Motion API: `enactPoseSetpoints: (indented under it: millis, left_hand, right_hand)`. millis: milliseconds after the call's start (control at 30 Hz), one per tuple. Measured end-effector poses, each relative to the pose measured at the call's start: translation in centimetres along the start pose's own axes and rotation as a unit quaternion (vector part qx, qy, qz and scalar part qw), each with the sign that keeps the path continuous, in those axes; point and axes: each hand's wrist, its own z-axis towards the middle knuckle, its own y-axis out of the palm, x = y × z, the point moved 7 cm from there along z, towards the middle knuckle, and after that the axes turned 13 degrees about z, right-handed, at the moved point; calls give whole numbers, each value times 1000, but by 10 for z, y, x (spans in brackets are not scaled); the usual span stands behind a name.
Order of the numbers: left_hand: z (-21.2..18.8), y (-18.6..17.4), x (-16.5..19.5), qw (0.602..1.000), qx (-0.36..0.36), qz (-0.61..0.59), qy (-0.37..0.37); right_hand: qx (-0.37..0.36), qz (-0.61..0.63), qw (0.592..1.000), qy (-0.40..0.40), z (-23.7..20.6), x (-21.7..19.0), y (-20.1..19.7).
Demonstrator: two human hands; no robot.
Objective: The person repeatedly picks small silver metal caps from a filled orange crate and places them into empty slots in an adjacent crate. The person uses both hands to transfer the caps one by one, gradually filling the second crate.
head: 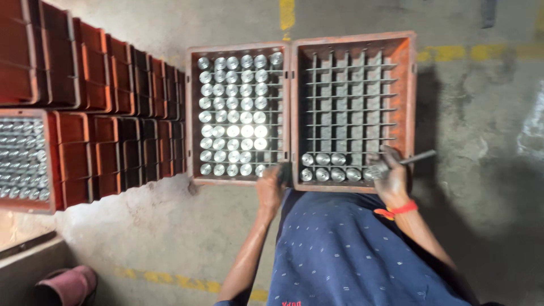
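Two orange crates with wire grids sit side by side on the concrete floor. The left crate (191,113) is nearly full of shiny metal cylinders (232,116) standing on end. The right crate (409,96) holds only two short rows of cylinders (330,167) along its near edge. My left hand (271,184) is closed at the near right corner of the left crate; what it grips is blurred. My right hand (390,175) is at the near right corner of the right crate, shut on a metal part with a thin rod (419,158) sticking out to the right.
Stacks of empty orange crates (96,73) stand to the left, and one crate of cylinders (22,158) lies at the far left. Yellow painted lines (453,52) cross the floor beyond the crates. A pink object (65,283) lies at the bottom left.
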Motion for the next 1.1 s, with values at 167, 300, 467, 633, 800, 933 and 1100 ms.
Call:
enactPoseSetpoints:
  millis: [167,300,467,633,800,933,1100]
  left_hand:
    - [14,27,-87,971,-95,189,-115]
    - [25,49,-73,963,-17,269,-27]
    - [19,-11,-79,996,-55,68,-32]
    - [25,-100,-73,952,91,-286,59]
    - [39,19,-20,811,-79,-499,-295]
    - [35,28,70,969,-46,-240,-42]
    - [2,46,136,963,-167,-211,20]
  right_hand:
    - [-5,-27,992,121,-14,13,12]
    - [-56,-188,967,165,-15,46,20]
    - [-86,-232,961,124,-21,52,15]
    - [-26,-200,974,107,-28,47,-3]
    - [-36,-168,982,81,-16,57,30]
    - [-75,-149,985,33,-12,52,75]
    - [-76,-141,987,-4,-14,32,93]
